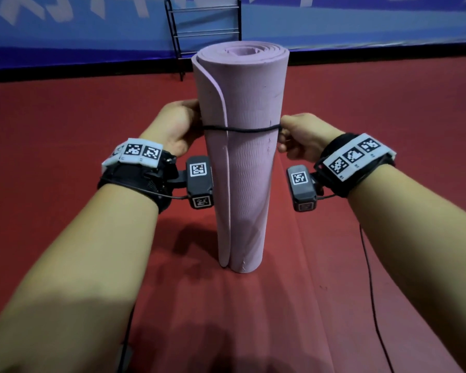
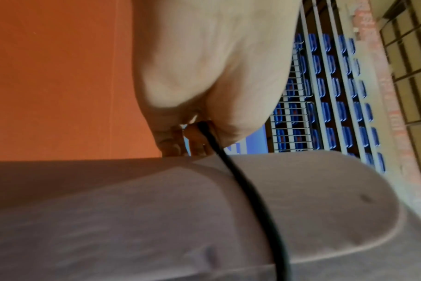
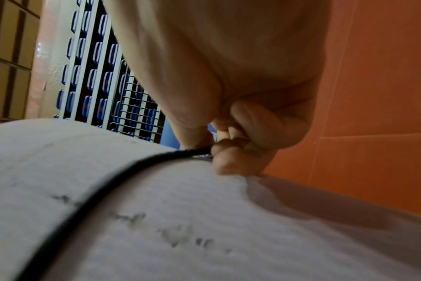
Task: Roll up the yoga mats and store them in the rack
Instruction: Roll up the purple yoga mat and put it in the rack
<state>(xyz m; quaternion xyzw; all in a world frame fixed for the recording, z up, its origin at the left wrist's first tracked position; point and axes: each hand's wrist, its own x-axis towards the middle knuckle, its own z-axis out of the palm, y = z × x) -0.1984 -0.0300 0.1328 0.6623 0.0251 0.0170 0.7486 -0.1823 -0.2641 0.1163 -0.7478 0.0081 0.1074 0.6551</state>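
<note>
Bare forearms, 2, frame a rolled pink foam mat (image 1: 240,157) standing upright on red flooring (image 1: 65,157). Ribbed surface, spiral end up. Thin black cord (image 1: 242,129) rings its upper half. Left hand (image 1: 176,127) and right hand (image 1: 299,137) each pinch the cord with curled fingers. Metal rack (image 1: 202,30) stands beyond, well apart.

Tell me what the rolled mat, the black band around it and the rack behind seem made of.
Rolled mat: likely foam, matte lilac, thick soft edge, fine ribbed texture. Black band: probably elastic cord, thin, round and taut between left hand and right hand. Rack: apparently metal, black frame, pale rungs.
</note>
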